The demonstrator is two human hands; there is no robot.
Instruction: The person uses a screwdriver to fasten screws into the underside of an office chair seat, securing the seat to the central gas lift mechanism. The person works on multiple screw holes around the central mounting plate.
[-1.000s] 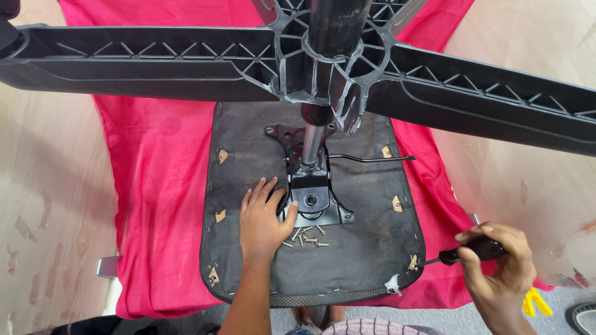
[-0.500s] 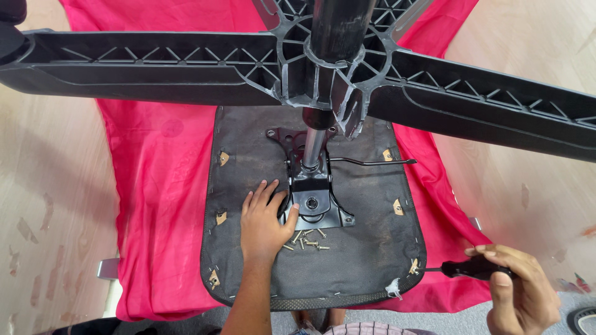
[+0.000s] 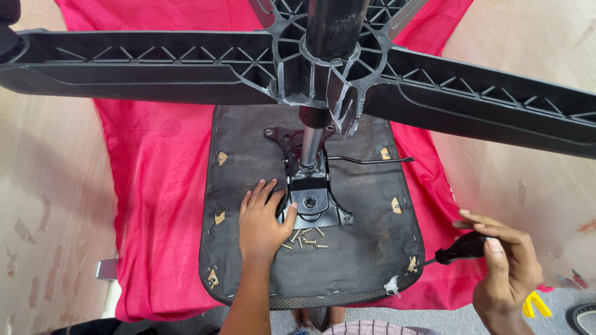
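An upturned office chair lies on a red cloth (image 3: pixel 155 186). Its black seat underside (image 3: pixel 360 248) faces up, with the metal tilt mechanism (image 3: pixel 310 198) bolted at the centre and the black star base (image 3: pixel 323 62) towering toward the camera. My left hand (image 3: pixel 264 223) rests flat on the seat, fingers spread, touching the left edge of the mechanism. Several loose screws (image 3: pixel 304 239) lie just right of that hand. My right hand (image 3: pixel 503 267) grips the black handle of a screwdriver (image 3: pixel 456 250), whose tip is at the seat's right rear corner.
A thin metal lever (image 3: pixel 372 161) sticks out to the right of the mechanism. A yellow tool (image 3: pixel 534 304) lies on the floor at the lower right, beside a dark caster wheel (image 3: pixel 583 316). Pale wooden floor (image 3: pixel 49 186) surrounds the cloth.
My right hand has shifted with the screwdriver, first down and right, then back up toward the seat's right corner. My left hand has stayed flat beside the mechanism.
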